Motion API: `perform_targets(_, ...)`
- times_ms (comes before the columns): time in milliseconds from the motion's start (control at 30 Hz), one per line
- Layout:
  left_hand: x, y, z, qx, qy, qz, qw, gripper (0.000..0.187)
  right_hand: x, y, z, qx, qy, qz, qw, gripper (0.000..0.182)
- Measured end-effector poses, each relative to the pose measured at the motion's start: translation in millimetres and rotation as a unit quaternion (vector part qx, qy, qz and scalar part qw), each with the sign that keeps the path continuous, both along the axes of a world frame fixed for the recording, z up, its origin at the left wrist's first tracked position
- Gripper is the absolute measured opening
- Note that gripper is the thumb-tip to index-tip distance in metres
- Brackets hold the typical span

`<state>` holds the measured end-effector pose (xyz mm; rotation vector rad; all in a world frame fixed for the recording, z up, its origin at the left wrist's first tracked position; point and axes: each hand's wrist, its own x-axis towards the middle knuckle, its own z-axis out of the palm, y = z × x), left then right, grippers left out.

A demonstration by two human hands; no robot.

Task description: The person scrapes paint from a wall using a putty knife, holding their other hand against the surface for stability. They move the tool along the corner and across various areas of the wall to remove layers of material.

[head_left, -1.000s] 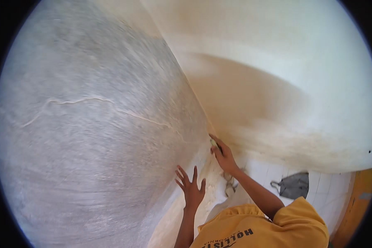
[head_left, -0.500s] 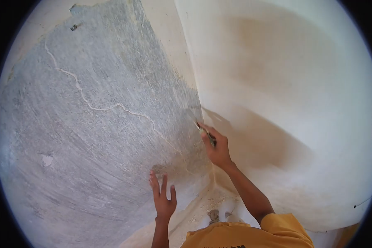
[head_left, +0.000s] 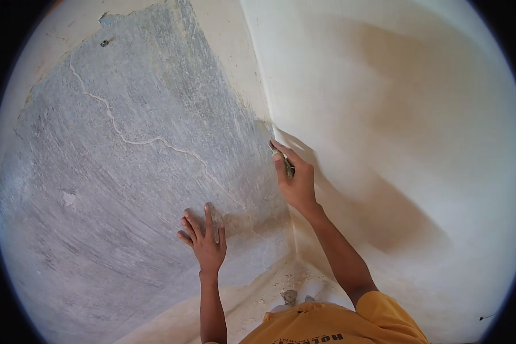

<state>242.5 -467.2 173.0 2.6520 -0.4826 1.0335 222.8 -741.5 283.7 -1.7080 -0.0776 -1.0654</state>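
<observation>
My right hand (head_left: 299, 182) is closed around the handle of a putty knife (head_left: 290, 170), with the index finger stretched along it. Its thin blade points up and away, against the scraped grey wall (head_left: 137, 189) close to the corner; the blade's edge is hard to make out. Lower and to the left, my left hand (head_left: 207, 247) has its fingers spread against that grey surface and holds nothing. A raised, pale wavy line (head_left: 149, 141) runs down the wall from the upper left, ending near a point between my hands.
A smooth cream wall (head_left: 395, 114) meets the grey one at a corner on the right. Cream coating (head_left: 226, 51) borders the grey area above. Loose crumbs (head_left: 289, 279) lie at the foot of the corner. A small fixture (head_left: 104, 43) sticks out at the upper left.
My right hand has moved upward along the corner with the putty knife. My left hand has shifted up and left, its fingers now spread on the wall.
</observation>
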Motion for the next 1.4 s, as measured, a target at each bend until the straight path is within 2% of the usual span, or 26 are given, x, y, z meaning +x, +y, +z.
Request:
perform_targets(100,4.1,0.9,-5.8,0.039,-0.033,0.024,0.998,0.065,-0.3,9.9,-20.6,-0.031,-0.051,-0.016,0.998,0.033)
perform_targets(167,6.7,0.8,-7.6,0.044,-0.04,0.034,0.998,0.064,-6.0,4.7,-13.2,-0.003,0.035,-0.007,0.999,0.032)
perform_targets(233,6.4,-1.1,-10.2,0.045,-0.04,0.047,0.997,0.063,-4.0,-0.4,-5.9,0.013,0.054,0.001,0.998,0.032)
perform_targets(300,7.1,-1.9,-11.3,0.05,-0.037,0.063,0.996,0.063,4.0,-2.5,-5.6,0.024,0.002,0.006,1.0,0.032)
perform_targets(400,12.0,-5.4,-18.0,0.07,-0.085,0.089,0.99,0.064,5.8,5.7,-29.3,-0.032,-0.062,-0.012,0.997,0.032)
perform_targets(600,15.2,-8.0,-19.8,0.056,-0.105,0.091,0.989,0.063,1.7,-6.7,-0.7,0.004,-0.012,0.015,1.0,0.033)
perform_targets(700,13.3,-9.1,-18.2,0.061,-0.093,0.098,0.989,0.064,-0.4,2.1,-15.4,-0.037,-0.053,-0.004,0.998,0.033)
perform_targets(933,13.4,-8.8,-17.2,0.063,-0.083,0.089,0.991,0.065,5.8,-9.3,-6.8,-0.035,-0.026,-0.007,0.999,0.034)
perform_targets(1000,12.2,-8.4,-18.0,0.056,-0.082,0.087,0.991,0.065,3.9,-4.6,-21.1,-0.038,-0.036,0.006,0.999,0.034)
perform_targets(1067,13.0,-8.3,-19.0,0.061,-0.083,0.09,0.991,0.065,13.8,-5.5,-30.6,-0.066,-0.093,-0.012,0.993,0.034)
perform_targets(1200,12.5,-8.9,-18.1,0.052,-0.076,0.089,0.992,0.065,-4.5,-13.7,7.2,-0.009,0.068,0.031,0.997,0.034)
perform_targets(1333,13.4,-8.5,-18.2,0.057,-0.078,0.089,0.991,0.066,6.4,-1.3,-20.7,-0.054,-0.081,0.006,0.995,0.034)
perform_targets(1400,12.3,-9.0,-17.9,0.059,-0.075,0.091,0.991,0.066,6.6,-11.8,-9.0,-0.042,-0.023,0.013,0.999,0.034)
